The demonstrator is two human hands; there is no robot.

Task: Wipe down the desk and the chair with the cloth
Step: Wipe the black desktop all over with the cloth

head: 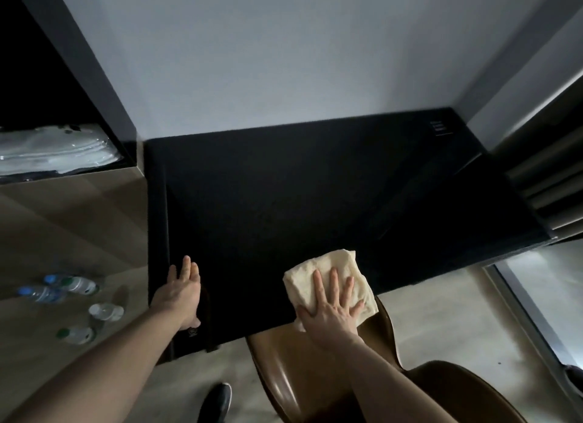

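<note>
A black desk fills the middle of the view, set against a pale wall. A folded cream cloth lies near the desk's front edge. My right hand presses flat on the cloth with fingers spread. My left hand rests flat on the desk's front left corner, fingers straight. A brown glossy chair stands under the front edge, below my right arm.
Several plastic water bottles lie on a wooden surface at the left. A dark shelf at upper left holds wrapped white items. Metal rails run along the right side. A dark shoe shows on the floor.
</note>
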